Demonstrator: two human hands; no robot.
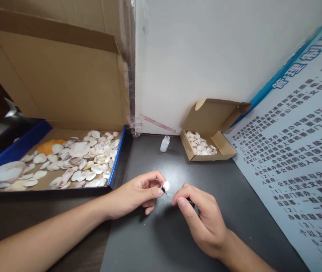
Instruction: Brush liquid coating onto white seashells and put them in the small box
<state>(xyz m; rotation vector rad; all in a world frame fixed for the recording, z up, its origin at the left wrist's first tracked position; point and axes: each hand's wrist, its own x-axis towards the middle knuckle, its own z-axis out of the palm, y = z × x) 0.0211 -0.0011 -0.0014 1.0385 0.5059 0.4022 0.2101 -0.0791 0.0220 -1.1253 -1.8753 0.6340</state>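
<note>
Between the thumb and index finger of my left hand [139, 194] is a small white shell [166, 186], with a dark spot at its lower edge beside the thumb tip. Close by on the right, my right hand [202, 217] is closed around a small black-handled tool [190, 203]. A thin pale tip runs from its fingers toward the shell; whether it touches is too small to tell. Most of the tool is hidden in the palm. Both hands are above the dark grey table surface [149, 245].
A small translucent bottle [164, 144] with whitish contents stands uncapped behind my hands. On the left, a large blue-edged box [116, 158] holds many shells. A small cardboard box [225, 148] with shells stands at the back right, near a printed poster [296, 151] and a white wall [206, 49].
</note>
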